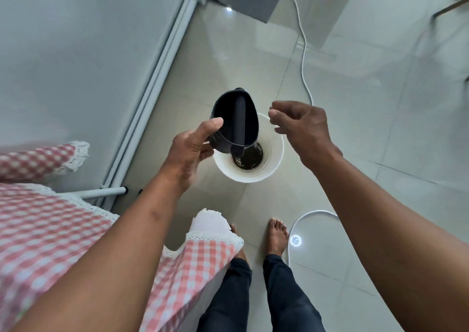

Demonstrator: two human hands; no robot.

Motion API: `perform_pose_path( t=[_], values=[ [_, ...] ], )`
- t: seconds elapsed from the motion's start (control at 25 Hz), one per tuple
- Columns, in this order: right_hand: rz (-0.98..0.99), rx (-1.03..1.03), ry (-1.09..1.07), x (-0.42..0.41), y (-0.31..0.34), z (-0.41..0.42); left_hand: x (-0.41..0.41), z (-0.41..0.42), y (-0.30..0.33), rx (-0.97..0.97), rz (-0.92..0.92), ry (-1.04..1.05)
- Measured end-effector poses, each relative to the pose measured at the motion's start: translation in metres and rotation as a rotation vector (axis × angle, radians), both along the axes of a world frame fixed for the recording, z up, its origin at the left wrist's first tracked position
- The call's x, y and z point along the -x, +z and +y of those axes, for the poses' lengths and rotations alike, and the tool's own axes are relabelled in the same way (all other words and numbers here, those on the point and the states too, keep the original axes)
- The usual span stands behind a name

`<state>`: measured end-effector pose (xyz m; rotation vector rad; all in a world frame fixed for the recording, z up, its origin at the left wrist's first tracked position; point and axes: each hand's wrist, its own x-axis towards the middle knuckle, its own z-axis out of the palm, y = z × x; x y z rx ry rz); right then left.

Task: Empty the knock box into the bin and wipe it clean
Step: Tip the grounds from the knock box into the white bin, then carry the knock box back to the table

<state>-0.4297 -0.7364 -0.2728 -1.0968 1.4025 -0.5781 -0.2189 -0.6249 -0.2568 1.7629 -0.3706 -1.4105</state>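
While the black knock box (234,120) is held tilted in the left hand (191,151), its grip pinching the rim and wall, dark grounds are seen in the white bin (250,171) below, and the right hand (300,128) is loosely curled, empty.

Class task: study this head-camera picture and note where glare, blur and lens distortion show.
Head view: glare spots shine on the glossy floor tiles, one at the top, one beside the white cable near the feet; the checked tablecloth and forearms are soft with blur at the edges; the wide lens bends the wall rail; the knock box interior is dark.
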Motion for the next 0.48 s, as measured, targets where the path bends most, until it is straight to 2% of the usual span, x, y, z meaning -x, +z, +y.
perform_pose_path(
  t=[0.16,0.48],
  values=[
    [-0.055,0.128,0.162,-0.015,0.089,-0.003,-0.016,0.017,0.076,0.078,0.134,-0.056],
    [0.026,0.285,0.56,-0.043,0.252,0.025,-0.057,0.07,0.199,0.153,0.182,-0.22]
  ],
)
